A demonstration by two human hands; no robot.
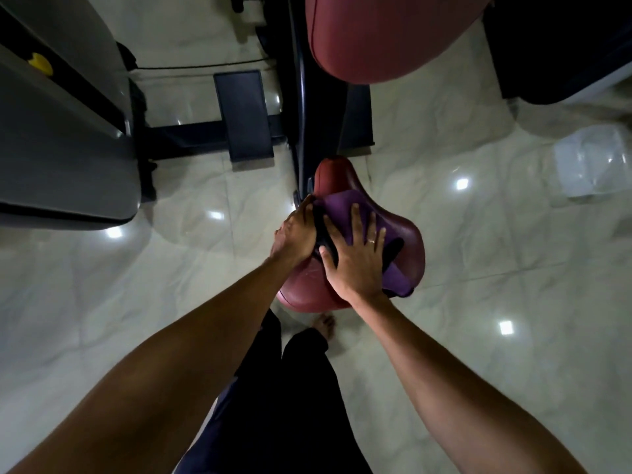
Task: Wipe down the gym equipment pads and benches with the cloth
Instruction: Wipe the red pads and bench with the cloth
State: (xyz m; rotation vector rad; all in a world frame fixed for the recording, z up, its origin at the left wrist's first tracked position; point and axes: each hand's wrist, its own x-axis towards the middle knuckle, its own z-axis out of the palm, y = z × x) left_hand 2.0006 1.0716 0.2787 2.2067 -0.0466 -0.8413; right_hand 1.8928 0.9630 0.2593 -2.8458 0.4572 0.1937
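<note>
Gleaming pale floor tiles (478,234) surround the maroon seat pad (407,241) and cloth (342,206).

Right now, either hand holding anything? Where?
Right hand presses flat on the purple cloth, at its middle; no grip. Left hand touches the seat pad, left edge; grip unclear.

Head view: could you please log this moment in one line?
right hand flat on purple cloth | left hand on red seat pad edge

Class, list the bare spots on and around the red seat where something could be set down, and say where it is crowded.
Free: floor right of the seat pad, up to the pale plastic item; floor left, bordered by the grey housing. Crowded: the pad's middle, under the cloth, left hand and right hand.
</note>
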